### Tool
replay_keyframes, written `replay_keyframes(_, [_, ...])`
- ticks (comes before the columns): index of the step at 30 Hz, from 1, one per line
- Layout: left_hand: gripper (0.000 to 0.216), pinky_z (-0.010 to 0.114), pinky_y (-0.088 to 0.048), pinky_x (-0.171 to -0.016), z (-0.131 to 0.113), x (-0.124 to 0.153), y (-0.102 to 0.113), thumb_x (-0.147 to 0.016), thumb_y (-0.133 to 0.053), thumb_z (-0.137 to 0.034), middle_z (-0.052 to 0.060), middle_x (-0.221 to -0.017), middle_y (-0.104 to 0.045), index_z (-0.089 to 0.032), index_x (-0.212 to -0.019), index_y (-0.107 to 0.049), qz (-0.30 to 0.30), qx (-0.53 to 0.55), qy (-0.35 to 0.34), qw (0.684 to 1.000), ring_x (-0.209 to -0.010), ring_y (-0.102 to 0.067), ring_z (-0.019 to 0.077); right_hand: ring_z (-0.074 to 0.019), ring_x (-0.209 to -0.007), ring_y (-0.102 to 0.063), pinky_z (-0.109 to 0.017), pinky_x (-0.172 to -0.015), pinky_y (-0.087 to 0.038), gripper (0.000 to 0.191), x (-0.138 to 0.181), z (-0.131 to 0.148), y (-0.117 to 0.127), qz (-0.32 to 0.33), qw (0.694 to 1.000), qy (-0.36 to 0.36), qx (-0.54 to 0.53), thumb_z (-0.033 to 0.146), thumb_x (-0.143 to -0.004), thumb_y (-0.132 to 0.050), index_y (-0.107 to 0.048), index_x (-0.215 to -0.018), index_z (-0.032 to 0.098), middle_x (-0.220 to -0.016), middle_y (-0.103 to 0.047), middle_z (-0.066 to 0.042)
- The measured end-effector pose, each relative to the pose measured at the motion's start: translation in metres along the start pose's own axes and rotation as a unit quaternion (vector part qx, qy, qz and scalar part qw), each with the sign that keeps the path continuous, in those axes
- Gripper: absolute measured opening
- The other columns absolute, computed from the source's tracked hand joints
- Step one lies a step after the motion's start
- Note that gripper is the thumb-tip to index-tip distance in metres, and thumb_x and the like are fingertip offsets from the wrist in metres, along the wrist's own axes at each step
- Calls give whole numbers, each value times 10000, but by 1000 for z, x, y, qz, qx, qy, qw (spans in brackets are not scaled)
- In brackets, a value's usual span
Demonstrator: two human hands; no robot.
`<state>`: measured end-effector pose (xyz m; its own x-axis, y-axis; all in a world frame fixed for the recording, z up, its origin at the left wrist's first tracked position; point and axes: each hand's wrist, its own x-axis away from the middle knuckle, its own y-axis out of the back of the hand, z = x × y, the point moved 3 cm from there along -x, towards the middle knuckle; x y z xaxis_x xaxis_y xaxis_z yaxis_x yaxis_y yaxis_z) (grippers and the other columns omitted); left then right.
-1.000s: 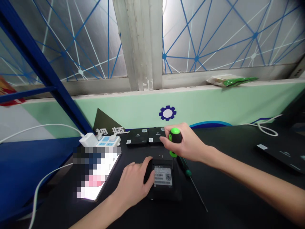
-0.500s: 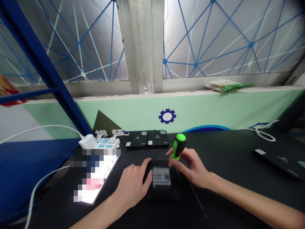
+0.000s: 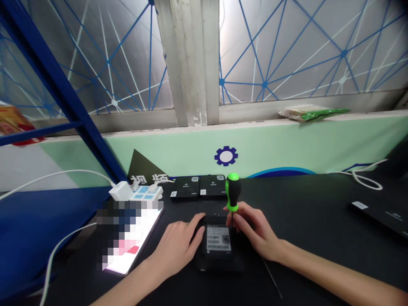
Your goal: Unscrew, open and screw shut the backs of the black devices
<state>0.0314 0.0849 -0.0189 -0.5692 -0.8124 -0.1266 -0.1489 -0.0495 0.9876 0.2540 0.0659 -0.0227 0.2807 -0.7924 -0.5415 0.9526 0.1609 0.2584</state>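
Observation:
A small black device (image 3: 219, 248) with a white label lies on the black table (image 3: 312, 225). My left hand (image 3: 178, 246) rests on its left side, fingers curved against the edge. A screwdriver (image 3: 232, 191) with a black and green handle stands upright over the device's far right corner. My right hand (image 3: 253, 227) pinches it low on the handle, near the shaft. A thin metal shaft of a second tool (image 3: 272, 276) pokes out from under my right wrist.
Two more black devices (image 3: 197, 187) lie side by side at the table's back edge. A white power strip (image 3: 137, 191) with plugs and cables sits at the left, with a lit tablet (image 3: 127, 238) in front. A dark flat unit (image 3: 382, 212) lies far right.
My right hand slid from the top of the screwdriver handle down to its base, and the screwdriver now stands upright on the device's corner. My left hand kept its place.

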Motion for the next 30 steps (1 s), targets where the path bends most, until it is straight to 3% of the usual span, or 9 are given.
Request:
replay_keyframes(6, [426,339,-463,-651,-1,-1,0,-1057,-252,-383,18,-700,-644,-213,-1387,-460,8,9,3,1000,-660,-658,238,-198,-755,-608,-326,-697,-487,186,-7,8,3,-32,999,-33,24,337,-992,-515,-648,-1018,209,-824,-647,-44])
replay_keyframes(8, [425,336,-461,-643,-2,-2,1,-1054,-255,-379,16,-689,-641,-209,-1382,-466,5,10,2,1000,-652,-656,237,-216,-809,-627,-329,-699,-496,181,-11,11,5,-44,998,-51,-2,343,-974,-554,-632,-1080,219,-865,-664,-54])
replay_keyframes(13, [422,328,-463,-635,-3,-2,4,-1047,-273,-366,19,-683,-649,-198,-1372,-483,1,11,4,1000,-652,-659,237,-230,-838,-651,-336,-687,-515,396,-15,21,8,-18,998,-20,-59,335,-941,-603,-508,-1311,229,-915,-681,-69])
replay_keyframes(18, [427,334,-463,-633,-2,-2,3,-1050,-273,-378,26,-703,-661,-204,-1383,-474,5,20,5,1000,-666,-663,244,-161,-625,-607,-291,-582,-494,235,-18,27,12,8,1000,-6,-18,326,-967,-563,-628,-1147,190,-804,-686,-47])
replay_keyframes(22, [435,340,-462,-652,0,-2,1,-1052,-270,-394,33,-715,-662,-205,-1384,-478,8,21,8,1000,-677,-665,242,-138,-586,-579,-273,-558,-490,225,-21,26,15,41,999,-6,32,304,-973,-558,-631,-1142,176,-785,-694,-44])
replay_keyframes(30, [432,352,-452,-659,-1,-2,1,-1056,-257,-394,37,-720,-661,-206,-1383,-466,17,22,9,1000,-693,-669,262,-116,-494,-568,-231,-464,-480,209,-24,13,11,-31,995,-80,-60,342,-884,-701,-566,-955,200,-641,-601,33])
